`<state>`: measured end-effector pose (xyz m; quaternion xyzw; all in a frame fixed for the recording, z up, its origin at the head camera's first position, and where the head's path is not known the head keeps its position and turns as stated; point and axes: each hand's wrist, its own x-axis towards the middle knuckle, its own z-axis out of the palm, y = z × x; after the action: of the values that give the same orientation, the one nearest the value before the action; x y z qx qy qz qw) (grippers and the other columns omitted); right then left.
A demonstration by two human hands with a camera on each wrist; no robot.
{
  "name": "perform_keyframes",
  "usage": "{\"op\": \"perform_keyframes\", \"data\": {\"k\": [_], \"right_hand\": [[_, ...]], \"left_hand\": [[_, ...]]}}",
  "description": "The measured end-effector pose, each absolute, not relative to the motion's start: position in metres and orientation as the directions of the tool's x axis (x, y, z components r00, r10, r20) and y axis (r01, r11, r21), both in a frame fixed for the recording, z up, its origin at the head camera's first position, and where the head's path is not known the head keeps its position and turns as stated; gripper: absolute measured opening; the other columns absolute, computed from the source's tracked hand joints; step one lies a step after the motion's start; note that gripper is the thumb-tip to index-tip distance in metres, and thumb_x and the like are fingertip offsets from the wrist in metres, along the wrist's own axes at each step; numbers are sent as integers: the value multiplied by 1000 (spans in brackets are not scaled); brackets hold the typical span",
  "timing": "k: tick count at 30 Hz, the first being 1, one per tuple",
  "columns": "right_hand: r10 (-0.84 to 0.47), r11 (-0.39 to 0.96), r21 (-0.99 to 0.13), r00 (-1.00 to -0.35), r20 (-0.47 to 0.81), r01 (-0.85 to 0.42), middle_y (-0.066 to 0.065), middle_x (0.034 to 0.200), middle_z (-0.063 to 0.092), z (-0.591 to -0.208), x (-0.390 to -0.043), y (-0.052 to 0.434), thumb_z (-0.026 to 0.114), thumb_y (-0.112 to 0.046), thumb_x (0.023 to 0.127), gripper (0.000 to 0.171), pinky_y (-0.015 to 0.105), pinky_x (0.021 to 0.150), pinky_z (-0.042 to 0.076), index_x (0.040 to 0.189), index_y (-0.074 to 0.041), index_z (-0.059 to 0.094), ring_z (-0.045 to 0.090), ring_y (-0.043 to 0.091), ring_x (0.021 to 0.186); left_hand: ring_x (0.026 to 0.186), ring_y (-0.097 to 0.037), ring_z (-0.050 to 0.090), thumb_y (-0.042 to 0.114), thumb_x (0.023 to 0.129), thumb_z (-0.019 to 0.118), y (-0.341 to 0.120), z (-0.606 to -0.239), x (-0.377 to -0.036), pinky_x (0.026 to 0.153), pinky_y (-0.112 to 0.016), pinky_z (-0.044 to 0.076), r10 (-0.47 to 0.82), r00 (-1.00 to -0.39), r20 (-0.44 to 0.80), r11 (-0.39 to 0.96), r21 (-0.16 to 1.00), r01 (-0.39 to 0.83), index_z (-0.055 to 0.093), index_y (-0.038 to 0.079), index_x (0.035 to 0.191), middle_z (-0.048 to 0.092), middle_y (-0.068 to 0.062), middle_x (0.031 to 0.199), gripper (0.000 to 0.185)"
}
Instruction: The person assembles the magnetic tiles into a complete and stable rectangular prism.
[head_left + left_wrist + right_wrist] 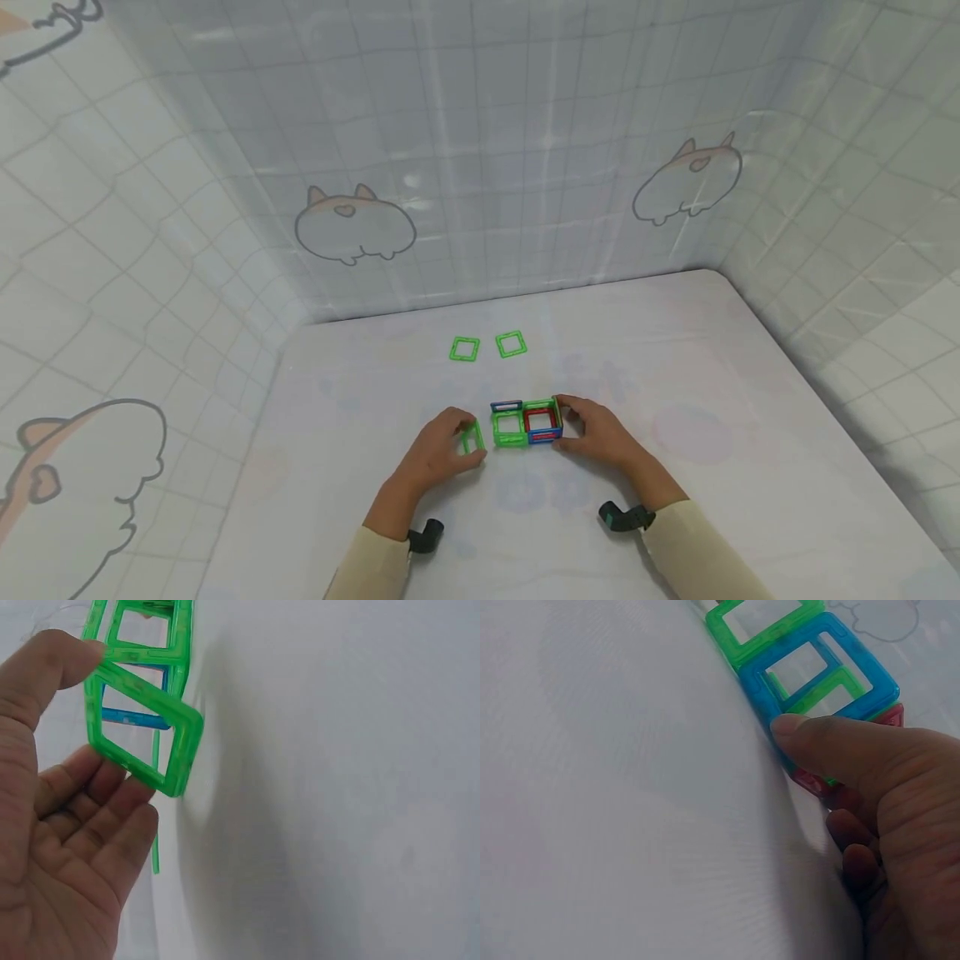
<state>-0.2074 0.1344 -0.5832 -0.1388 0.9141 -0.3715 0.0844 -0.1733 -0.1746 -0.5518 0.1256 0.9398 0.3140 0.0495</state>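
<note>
A small structure of magnetic square frames (527,422), green, blue and red, stands on the white table (675,367). My right hand (592,433) grips its right end, thumb (832,742) pressed on the blue frame (825,671). My left hand (442,446) pinches a loose green square frame (473,437) upright just left of the structure; in the left wrist view that green frame (146,727) sits between thumb and fingertips (112,787), close to the structure's green end (146,637).
Two more green square frames (464,348) (511,344) lie flat farther back on the table. Patterned sheet walls (480,167) enclose the table on the left, back and right.
</note>
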Motion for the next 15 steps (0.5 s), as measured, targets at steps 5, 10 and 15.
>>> {"op": "perform_keyframes", "data": {"k": [5, 10, 15], "right_hand": [[-315, 681, -708, -948, -52, -187, -3, 114, 63, -582, -207, 134, 88, -31, 75, 78, 39, 92, 52, 143, -16, 53, 55, 16, 103], [-319, 674, -712, -947, -41, -196, -3, 114, 63, -582, -207, 134, 88, -30, 75, 77, 38, 92, 52, 143, -15, 54, 55, 16, 103], [-322, 676, -706, -947, -24, -212, -3, 113, 64, -584, -207, 134, 88, -31, 75, 77, 38, 91, 53, 143, -14, 54, 56, 15, 103]], "left_hand": [[111, -15, 60, 33, 80, 83, -177, -556, -179, 100, -38, 52, 269, -963, 6, 717, 666, 205, 58, 12, 122, 61, 3, 117, 53], [116, -17, 60, 25, 81, 82, -181, -560, -186, 103, -35, 51, 280, -960, 33, 626, 751, 209, 57, 12, 121, 61, 1, 120, 50], [120, -18, 60, 24, 81, 81, -184, -565, -194, 105, -35, 49, 279, -960, 0, 555, 816, 161, 57, 13, 124, 60, -1, 125, 50]]}}
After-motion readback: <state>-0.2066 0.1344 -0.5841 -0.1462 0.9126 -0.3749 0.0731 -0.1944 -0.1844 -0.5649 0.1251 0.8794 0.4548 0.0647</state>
